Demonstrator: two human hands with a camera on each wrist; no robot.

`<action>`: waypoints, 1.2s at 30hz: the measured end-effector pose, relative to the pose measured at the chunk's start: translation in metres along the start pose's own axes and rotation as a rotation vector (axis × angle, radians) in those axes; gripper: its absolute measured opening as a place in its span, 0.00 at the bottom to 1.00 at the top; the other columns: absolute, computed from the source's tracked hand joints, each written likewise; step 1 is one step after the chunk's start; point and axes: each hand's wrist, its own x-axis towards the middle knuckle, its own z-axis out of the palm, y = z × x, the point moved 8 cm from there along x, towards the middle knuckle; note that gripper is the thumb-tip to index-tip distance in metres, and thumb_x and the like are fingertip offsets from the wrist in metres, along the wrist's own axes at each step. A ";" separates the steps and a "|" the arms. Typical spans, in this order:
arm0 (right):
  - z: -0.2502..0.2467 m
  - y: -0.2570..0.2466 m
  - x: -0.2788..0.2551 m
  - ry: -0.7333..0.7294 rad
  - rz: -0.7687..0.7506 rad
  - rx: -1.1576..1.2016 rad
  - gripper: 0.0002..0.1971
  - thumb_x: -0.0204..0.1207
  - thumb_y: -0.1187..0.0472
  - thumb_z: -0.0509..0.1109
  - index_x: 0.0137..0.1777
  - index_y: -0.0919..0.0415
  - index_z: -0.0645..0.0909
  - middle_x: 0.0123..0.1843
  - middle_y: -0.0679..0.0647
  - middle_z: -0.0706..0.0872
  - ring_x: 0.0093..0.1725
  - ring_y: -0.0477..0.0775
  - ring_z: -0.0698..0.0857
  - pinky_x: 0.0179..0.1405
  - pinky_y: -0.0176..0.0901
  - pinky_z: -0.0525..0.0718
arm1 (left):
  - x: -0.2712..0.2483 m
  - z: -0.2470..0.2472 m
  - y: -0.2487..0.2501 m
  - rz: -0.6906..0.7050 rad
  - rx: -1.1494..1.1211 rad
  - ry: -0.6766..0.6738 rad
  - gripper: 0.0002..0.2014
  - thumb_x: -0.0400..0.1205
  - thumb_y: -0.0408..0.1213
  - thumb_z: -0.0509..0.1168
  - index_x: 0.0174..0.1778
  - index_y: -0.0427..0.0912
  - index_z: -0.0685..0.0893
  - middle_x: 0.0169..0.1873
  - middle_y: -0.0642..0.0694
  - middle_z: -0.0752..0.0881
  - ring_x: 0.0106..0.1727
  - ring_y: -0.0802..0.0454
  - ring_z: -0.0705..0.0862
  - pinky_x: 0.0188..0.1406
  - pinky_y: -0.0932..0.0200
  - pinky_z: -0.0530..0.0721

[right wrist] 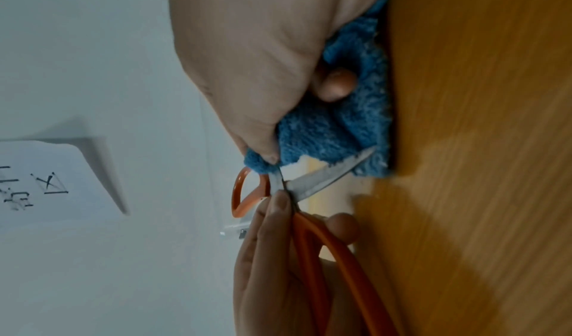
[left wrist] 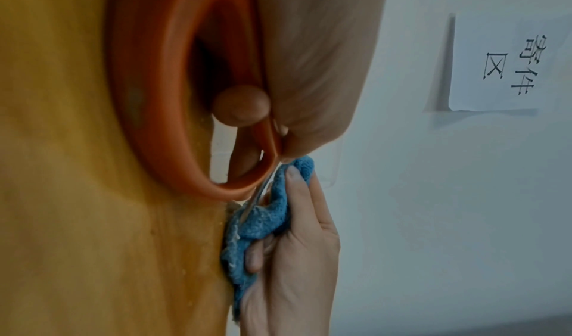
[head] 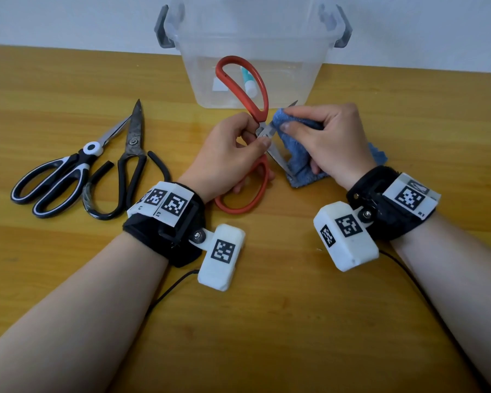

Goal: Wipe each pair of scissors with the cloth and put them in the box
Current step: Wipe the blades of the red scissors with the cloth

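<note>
My left hand [head: 238, 143] grips the red-handled scissors [head: 250, 89] near the pivot, blades spread wide. One red loop stands up in front of the box, the other lies under my palm. My right hand [head: 321, 134] pinches the blue cloth [head: 295, 160] around the upper blade, whose tip pokes out beyond my fingers. In the right wrist view the lower blade [right wrist: 325, 177] rests against the cloth [right wrist: 325, 135]. The left wrist view shows the red handle [left wrist: 145, 91] close up and the cloth [left wrist: 266, 221] in my right hand [left wrist: 297, 255].
Two more pairs lie on the wooden table [head: 267, 321] at the left: black-and-white scissors [head: 65, 171] and old black shears [head: 128, 163]. A clear plastic box [head: 253, 52] with grey latches stands at the back centre, with a small tube [head: 248, 83] seen through it.
</note>
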 end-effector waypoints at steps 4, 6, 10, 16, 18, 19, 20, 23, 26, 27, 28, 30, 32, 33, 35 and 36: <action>0.001 0.000 -0.002 -0.034 -0.016 0.043 0.10 0.80 0.61 0.77 0.59 0.49 0.89 0.41 0.35 0.89 0.15 0.46 0.80 0.12 0.35 0.72 | 0.002 -0.001 -0.003 0.002 0.003 0.026 0.07 0.90 0.32 0.63 0.53 0.32 0.75 0.46 0.22 0.84 0.17 0.56 0.85 0.09 0.63 0.69; 0.007 -0.004 -0.004 -0.111 -0.040 0.000 0.10 0.80 0.63 0.77 0.60 0.56 0.90 0.40 0.36 0.87 0.19 0.37 0.82 0.17 0.25 0.72 | 0.003 -0.001 -0.003 0.006 0.001 0.030 0.08 0.90 0.31 0.64 0.54 0.28 0.76 0.45 0.21 0.84 0.19 0.55 0.86 0.09 0.62 0.69; 0.005 -0.001 -0.001 -0.040 -0.024 -0.024 0.11 0.80 0.60 0.77 0.61 0.54 0.91 0.46 0.41 0.90 0.18 0.39 0.82 0.16 0.28 0.73 | 0.000 0.000 0.000 0.009 -0.001 0.007 0.06 0.91 0.31 0.63 0.55 0.30 0.75 0.47 0.20 0.84 0.15 0.58 0.82 0.09 0.64 0.68; 0.003 0.001 -0.001 -0.050 -0.032 0.032 0.11 0.80 0.64 0.77 0.61 0.60 0.90 0.41 0.40 0.88 0.22 0.33 0.83 0.20 0.23 0.74 | 0.002 0.000 -0.004 0.007 0.004 0.019 0.07 0.90 0.32 0.64 0.53 0.31 0.75 0.41 0.34 0.82 0.22 0.51 0.89 0.09 0.62 0.70; 0.008 -0.003 -0.002 -0.101 -0.070 0.000 0.12 0.80 0.65 0.77 0.62 0.63 0.90 0.44 0.43 0.88 0.27 0.24 0.82 0.26 0.19 0.75 | 0.002 -0.001 -0.003 0.014 0.006 0.014 0.07 0.90 0.32 0.64 0.52 0.31 0.75 0.40 0.31 0.83 0.19 0.53 0.87 0.09 0.62 0.70; 0.008 -0.002 -0.001 -0.091 -0.073 -0.004 0.12 0.80 0.64 0.77 0.62 0.62 0.90 0.47 0.45 0.89 0.27 0.24 0.82 0.26 0.19 0.75 | 0.002 -0.001 -0.003 0.016 0.001 0.009 0.06 0.90 0.32 0.64 0.52 0.32 0.75 0.41 0.28 0.83 0.18 0.54 0.86 0.09 0.63 0.69; 0.006 0.000 0.000 -0.061 -0.060 -0.001 0.12 0.80 0.63 0.77 0.62 0.61 0.90 0.49 0.46 0.90 0.26 0.27 0.82 0.23 0.20 0.75 | 0.001 -0.001 -0.002 0.019 -0.006 0.006 0.05 0.91 0.32 0.63 0.52 0.34 0.74 0.42 0.26 0.83 0.18 0.55 0.86 0.09 0.63 0.69; 0.000 0.009 0.002 0.049 0.015 0.029 0.12 0.80 0.59 0.77 0.63 0.54 0.90 0.50 0.47 0.92 0.16 0.43 0.80 0.13 0.34 0.72 | 0.002 -0.001 -0.003 0.016 -0.002 0.009 0.06 0.91 0.33 0.64 0.52 0.36 0.74 0.42 0.28 0.84 0.21 0.52 0.88 0.09 0.62 0.70; 0.001 0.005 -0.001 -0.009 -0.030 0.060 0.12 0.80 0.64 0.77 0.63 0.62 0.90 0.38 0.30 0.88 0.22 0.32 0.82 0.20 0.22 0.73 | 0.004 -0.002 -0.006 0.013 0.023 0.025 0.06 0.90 0.35 0.65 0.51 0.37 0.76 0.37 0.36 0.87 0.21 0.40 0.88 0.10 0.59 0.71; 0.004 0.002 -0.003 -0.054 -0.052 0.042 0.12 0.79 0.65 0.77 0.62 0.63 0.90 0.36 0.27 0.86 0.23 0.29 0.82 0.22 0.21 0.74 | 0.004 -0.002 -0.006 0.015 0.027 0.024 0.07 0.90 0.35 0.65 0.51 0.36 0.77 0.35 0.37 0.88 0.20 0.36 0.87 0.11 0.58 0.71; 0.006 0.000 -0.004 -0.086 -0.062 0.017 0.12 0.79 0.64 0.77 0.62 0.62 0.90 0.37 0.29 0.87 0.23 0.32 0.83 0.21 0.22 0.74 | 0.004 -0.002 -0.006 0.016 0.029 0.020 0.07 0.90 0.35 0.65 0.52 0.34 0.77 0.33 0.37 0.89 0.20 0.34 0.85 0.11 0.58 0.71; 0.008 0.000 -0.003 -0.088 -0.053 -0.018 0.11 0.80 0.60 0.78 0.61 0.56 0.91 0.40 0.37 0.90 0.18 0.44 0.82 0.14 0.29 0.72 | 0.004 -0.002 -0.006 0.017 0.026 0.012 0.09 0.90 0.34 0.64 0.54 0.30 0.76 0.35 0.31 0.89 0.18 0.40 0.85 0.10 0.59 0.71; 0.005 0.003 0.000 -0.028 -0.022 -0.024 0.11 0.80 0.58 0.77 0.62 0.52 0.91 0.46 0.43 0.92 0.16 0.47 0.81 0.12 0.34 0.72 | 0.003 -0.002 -0.005 0.019 0.010 0.009 0.09 0.91 0.33 0.64 0.55 0.29 0.75 0.39 0.25 0.86 0.21 0.46 0.89 0.09 0.60 0.70; 0.002 0.006 0.000 0.011 -0.002 -0.018 0.12 0.80 0.58 0.77 0.62 0.51 0.90 0.49 0.45 0.93 0.15 0.47 0.81 0.12 0.35 0.72 | 0.002 -0.001 -0.005 0.021 0.004 0.007 0.08 0.91 0.33 0.64 0.55 0.30 0.75 0.41 0.25 0.85 0.24 0.47 0.90 0.09 0.61 0.70; -0.002 0.007 0.000 0.070 0.013 0.031 0.12 0.80 0.59 0.76 0.63 0.51 0.89 0.49 0.45 0.92 0.17 0.43 0.82 0.14 0.34 0.74 | 0.003 -0.001 -0.005 0.023 -0.002 0.014 0.06 0.91 0.34 0.64 0.52 0.34 0.75 0.41 0.32 0.83 0.28 0.45 0.92 0.09 0.61 0.70; -0.002 0.006 -0.001 0.066 -0.005 0.064 0.12 0.80 0.60 0.76 0.63 0.50 0.88 0.49 0.46 0.92 0.22 0.38 0.85 0.19 0.30 0.77 | 0.003 -0.002 -0.005 0.021 -0.003 0.021 0.06 0.91 0.34 0.64 0.51 0.35 0.75 0.41 0.35 0.83 0.28 0.43 0.92 0.09 0.61 0.70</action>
